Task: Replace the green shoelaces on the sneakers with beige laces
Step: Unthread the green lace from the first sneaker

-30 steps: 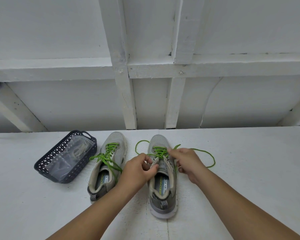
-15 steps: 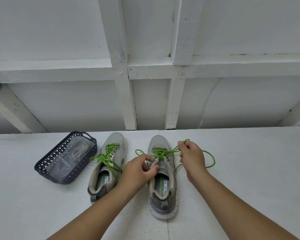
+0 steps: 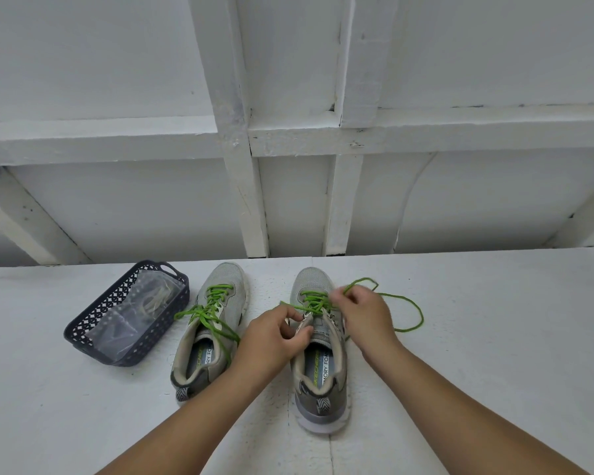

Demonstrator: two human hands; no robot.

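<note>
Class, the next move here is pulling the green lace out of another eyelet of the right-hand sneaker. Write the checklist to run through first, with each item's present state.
1. Left hand steadies the right sneaker at the tongue: ok.
2. Right hand has a grip on the green lace: ok, pinched above the eyelets.
3. Lace is untied: ok, a loose end trails on the table.
4. Loose end free of knots: cannot tell.
5. Left sneaker out of the way: ok, beside and still laced.
6. Beige laces at hand: ok, bagged in the basket.
</note>
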